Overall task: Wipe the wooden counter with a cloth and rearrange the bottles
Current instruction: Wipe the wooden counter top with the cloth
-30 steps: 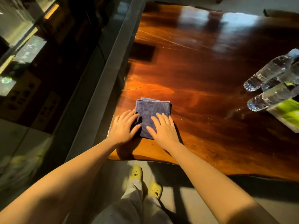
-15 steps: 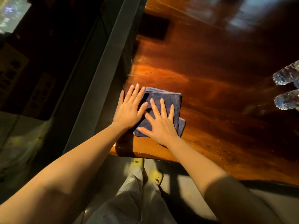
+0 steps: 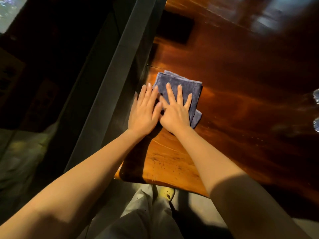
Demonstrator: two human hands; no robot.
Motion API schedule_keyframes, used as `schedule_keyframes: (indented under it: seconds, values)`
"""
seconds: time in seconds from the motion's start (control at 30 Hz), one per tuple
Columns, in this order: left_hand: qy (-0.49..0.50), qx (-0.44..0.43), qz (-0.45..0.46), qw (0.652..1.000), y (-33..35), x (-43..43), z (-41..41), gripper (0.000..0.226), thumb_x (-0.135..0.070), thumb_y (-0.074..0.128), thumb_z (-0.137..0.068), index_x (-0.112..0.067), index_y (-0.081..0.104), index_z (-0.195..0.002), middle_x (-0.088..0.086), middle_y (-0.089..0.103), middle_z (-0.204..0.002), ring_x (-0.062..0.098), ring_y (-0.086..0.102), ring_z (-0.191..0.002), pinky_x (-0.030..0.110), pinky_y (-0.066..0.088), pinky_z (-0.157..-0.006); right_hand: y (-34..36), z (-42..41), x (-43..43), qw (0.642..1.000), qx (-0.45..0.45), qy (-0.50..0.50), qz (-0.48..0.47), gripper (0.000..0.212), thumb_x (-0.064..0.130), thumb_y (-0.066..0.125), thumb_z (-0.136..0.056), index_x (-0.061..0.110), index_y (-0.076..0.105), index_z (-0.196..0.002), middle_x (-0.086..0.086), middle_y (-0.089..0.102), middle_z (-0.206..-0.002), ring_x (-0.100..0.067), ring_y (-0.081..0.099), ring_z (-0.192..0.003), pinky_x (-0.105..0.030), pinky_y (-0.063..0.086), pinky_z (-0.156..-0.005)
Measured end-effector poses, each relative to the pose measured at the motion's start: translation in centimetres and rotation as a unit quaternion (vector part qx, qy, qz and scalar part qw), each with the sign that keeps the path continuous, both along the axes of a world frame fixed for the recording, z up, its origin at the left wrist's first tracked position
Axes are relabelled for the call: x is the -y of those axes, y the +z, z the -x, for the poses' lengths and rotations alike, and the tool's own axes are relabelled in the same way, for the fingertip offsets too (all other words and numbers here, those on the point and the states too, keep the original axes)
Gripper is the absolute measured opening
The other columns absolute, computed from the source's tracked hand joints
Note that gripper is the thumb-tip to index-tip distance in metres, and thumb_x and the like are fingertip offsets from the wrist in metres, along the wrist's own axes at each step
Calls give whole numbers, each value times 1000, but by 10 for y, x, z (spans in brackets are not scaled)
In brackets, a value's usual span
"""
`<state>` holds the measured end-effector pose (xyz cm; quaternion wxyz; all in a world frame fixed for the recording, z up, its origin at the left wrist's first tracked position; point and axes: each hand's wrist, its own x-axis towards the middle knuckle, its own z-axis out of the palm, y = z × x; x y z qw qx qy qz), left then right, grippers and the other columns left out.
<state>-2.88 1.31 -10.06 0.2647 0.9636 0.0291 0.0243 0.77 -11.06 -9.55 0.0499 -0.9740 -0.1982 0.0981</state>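
**Both hands flat on the folded cloth at the table's left edge**

At the far left a grey ledge (image 3: 119,69) runs alongside the wooden table (image 3: 233,104). Just right of it, the left hand (image 3: 144,111) lies palm down, its fingers (image 3: 146,94) straight and close together. They hold nothing. The fingertips reach the left border of the cloth (image 3: 189,87), while the outer part of the palm sits over the table's edge beside it. The left thumb lies against the right hand (image 3: 176,113), so the two hands touch in the middle.

The cloth is blue-purple and folded into a rough square, flat on the table near its left edge. A corner of a lower layer sticks out at its near right side. The right hand presses down on the middle of the cloth, with its fingers (image 3: 179,94) straight and slightly spread and nothing gripped.

To the right is bare, glossy wood. At the far right border are the cropped ends of two clear bottles (image 3: 317,97), well apart from the cloth. Below the table's near edge are pale trousers (image 3: 146,214) and a yellow shoe (image 3: 166,193).
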Motion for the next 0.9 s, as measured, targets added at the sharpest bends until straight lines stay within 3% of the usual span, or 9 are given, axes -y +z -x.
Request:
schedule_keyframes:
  seconds: [0.07, 0.13, 0.3, 0.53, 0.9]
  values:
    - [-17, 2, -20, 1000, -1, 0, 1, 58, -51, 12, -98, -25, 10, -149, 1, 12, -159, 10, -5, -146, 37, 0, -119, -2, -21, -2, 1000, 1, -7, 6, 67, 43, 43, -92, 42, 10, -150, -2, -8, -163, -37, -13, -147, -68, -5, -113]
    - [-14, -8, -42, 999, -3, 1, 0, 59, -53, 13, -98, -25, 9, -149, 1, 10, -160, 9, -7, -145, 36, -3, -119, -3, -43, -5, 1000, 8, -13, 9, 63, 56, 32, -94, 44, 5, -149, -2, -7, -163, -37, -11, -148, -67, -4, -113]
    - [-19, -24, -131, 991, -7, 5, -3, 63, -56, 10, -97, -22, 11, -150, 4, 10, -159, 16, -3, -146, 38, -4, -117, -3, -88, -10, 999, 13, -39, -2, 64, 66, 24, -92, 43, 9, -150, -1, -1, -163, -36, -8, -148, -66, -4, -113]
    - [-32, -38, -161, 986, -5, 5, -20, 63, -57, 6, -95, -24, 9, -149, 5, 8, -159, 18, -5, -145, 39, -4, -117, -5, -108, -5, 998, 20, -57, -15, 62, 66, 22, -92, 44, 11, -150, 1, 3, -163, -33, -6, -149, -64, -3, -114]
    - [-37, -39, -193, 980, -4, 5, -21, 62, -56, 9, -97, -23, 18, -148, 9, 18, -158, 24, 9, -147, 41, 3, -117, -9, -127, 56, 983, 5, -181, -15, 62, 66, 19, -92, 43, 11, -150, 4, 2, -163, -31, -7, -149, -64, -3, -114]
